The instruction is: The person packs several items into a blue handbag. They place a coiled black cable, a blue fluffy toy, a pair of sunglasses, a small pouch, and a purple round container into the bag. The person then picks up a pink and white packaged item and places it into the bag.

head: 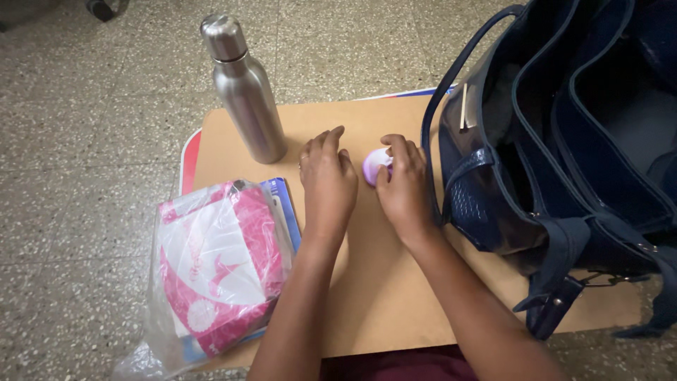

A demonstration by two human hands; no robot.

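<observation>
Seen from above, two bare forearms reach forward over a small tan table (pixel 381 296). The hands meet near its middle, almost side by side, with a small round lilac container (pixel 374 164) between them.

The right hand (pixel 403 189) is the one on the container. Its fingers curl over the top and far side, with the thumb down the near side, so it holds the container in a narrow, closed grip. Only the left part of the lid shows, and the rest is hidden under the fingers. The container is round and squat, so it has no long axis to speak of.

The left hand (pixel 328 180) lies just left of the container, palm down on the table, fingers loosely together and slightly bent. It holds nothing. Its index-finger side is very close to the container, though whether they touch cannot be told.

Beyond the left hand, slightly further left, stands an upright steel bottle (pixel 245 92) with its cap on. Nearer the body on the left hand's outer side lies a clear plastic bag (pixel 211 268) with pink and white packaging inside (it rests on a blue-edged book or folder). Just right of the right hand sits an open navy handbag (pixel 564 141), its strap arching close beside the right hand's knuckles. A speckled stone floor (pixel 84 141) surrounds the table.
</observation>
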